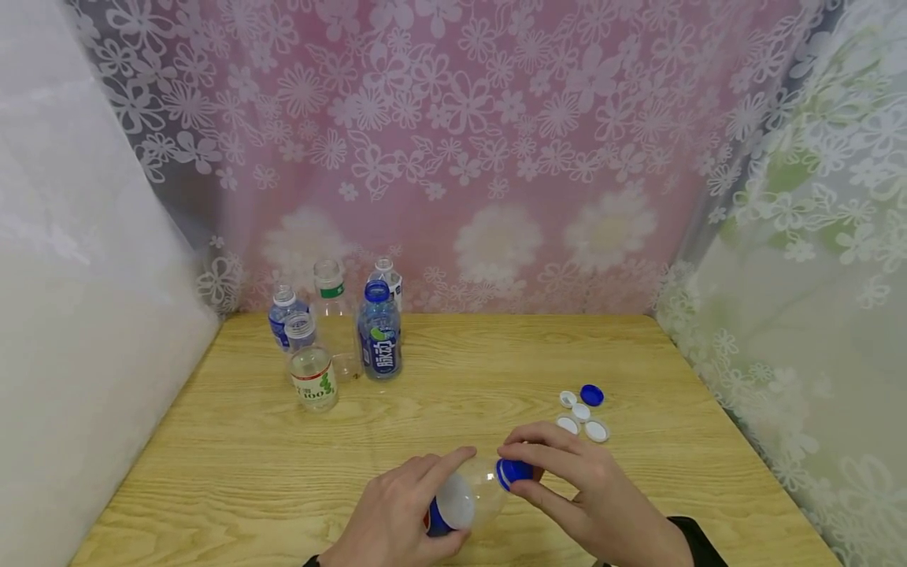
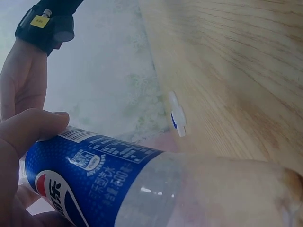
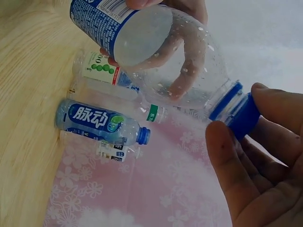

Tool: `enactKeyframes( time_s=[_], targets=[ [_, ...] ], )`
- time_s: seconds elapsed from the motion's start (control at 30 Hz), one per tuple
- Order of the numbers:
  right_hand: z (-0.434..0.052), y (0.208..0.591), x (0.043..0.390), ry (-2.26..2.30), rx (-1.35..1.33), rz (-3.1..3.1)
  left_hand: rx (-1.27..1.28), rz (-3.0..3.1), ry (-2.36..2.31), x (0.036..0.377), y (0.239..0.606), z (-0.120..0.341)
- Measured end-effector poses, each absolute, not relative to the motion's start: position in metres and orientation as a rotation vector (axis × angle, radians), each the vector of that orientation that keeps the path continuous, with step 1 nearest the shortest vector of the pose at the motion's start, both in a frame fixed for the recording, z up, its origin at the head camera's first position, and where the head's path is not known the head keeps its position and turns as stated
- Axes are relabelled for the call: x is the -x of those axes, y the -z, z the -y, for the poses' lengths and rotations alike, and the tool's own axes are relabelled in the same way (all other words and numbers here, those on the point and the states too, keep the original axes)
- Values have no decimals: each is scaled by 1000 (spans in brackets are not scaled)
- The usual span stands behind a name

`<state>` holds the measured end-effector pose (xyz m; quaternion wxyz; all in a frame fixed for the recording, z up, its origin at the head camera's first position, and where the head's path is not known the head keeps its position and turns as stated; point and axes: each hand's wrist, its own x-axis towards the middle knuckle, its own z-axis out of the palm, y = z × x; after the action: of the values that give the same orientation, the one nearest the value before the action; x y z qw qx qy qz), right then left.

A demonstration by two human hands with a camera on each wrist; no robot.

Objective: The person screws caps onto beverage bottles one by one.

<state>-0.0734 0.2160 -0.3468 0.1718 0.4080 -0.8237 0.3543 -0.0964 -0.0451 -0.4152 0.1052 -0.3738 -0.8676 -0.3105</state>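
My left hand [image 1: 404,504] grips a clear plastic Pepsi bottle [image 2: 94,175] around its blue label, holding it tilted with the neck toward the right. Thumb and fingers of my right hand [image 1: 588,480] pinch a blue bottle cap [image 3: 244,116] at the bottle's mouth. Just below the cap a blue ring [image 3: 226,101] circles the neck. Droplets cling inside the clear shoulder of the bottle, and fingers of the left hand show through it in the right wrist view.
At the back left of the wooden table [image 1: 468,378] stand several plastic bottles, among them a blue-tinted bottle [image 1: 381,339] and a bottle with a cream label [image 1: 314,382]. Loose white caps [image 1: 581,412] and a blue cap [image 1: 591,395] lie on the right. Patterned curtains [image 1: 468,157] surround the table.
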Motion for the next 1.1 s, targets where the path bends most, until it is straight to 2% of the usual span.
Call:
enactKeyframes(
  time_s=[0.2, 0.57, 1.1],
  targets=[
    [-219, 342, 70, -1014, -1117, 2456, 1116, 2541, 908, 96, 415, 46],
    [-218, 344, 76, -1013, -1266, 2322, 1105, 2628, 960, 95, 416, 46],
    [-224, 347, 76, -1037, -1348, 2312, 1123, 2658, 1017, 96, 414, 47]
  ],
)
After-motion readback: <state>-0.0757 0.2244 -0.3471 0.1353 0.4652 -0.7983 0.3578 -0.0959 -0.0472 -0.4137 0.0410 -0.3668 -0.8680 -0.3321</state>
